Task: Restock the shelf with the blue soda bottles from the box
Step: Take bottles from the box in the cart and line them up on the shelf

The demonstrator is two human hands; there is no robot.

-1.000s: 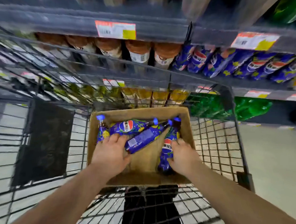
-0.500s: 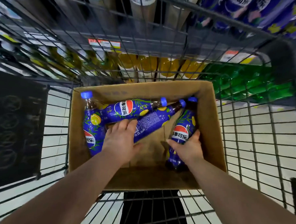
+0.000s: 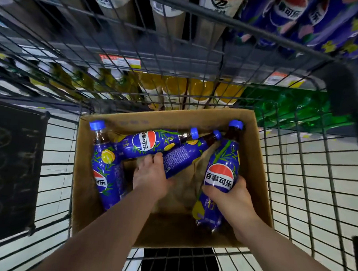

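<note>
Head view: right hand [image 3: 232,197] fingers wrapped round upright blue soda bottle [image 3: 221,172] in cardboard box [image 3: 260,181]; left hand [image 3: 151,177] fingers curled on lying bottle [image 3: 181,158]. Box sits in wire cart [image 3: 308,183].

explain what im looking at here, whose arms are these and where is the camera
There is no machine here: these are a person's two bare arms, filmed by one wide-angle camera worn on their head, looking down. They reach into an open brown cardboard box sitting in a wire shopping cart, with store shelves beyond. Four blue plastic soda bottles lie in the box. The right hand grips the rightmost bottle. The left hand rests its fingers on a slanted middle bottle; whether it grips is unclear.
</note>
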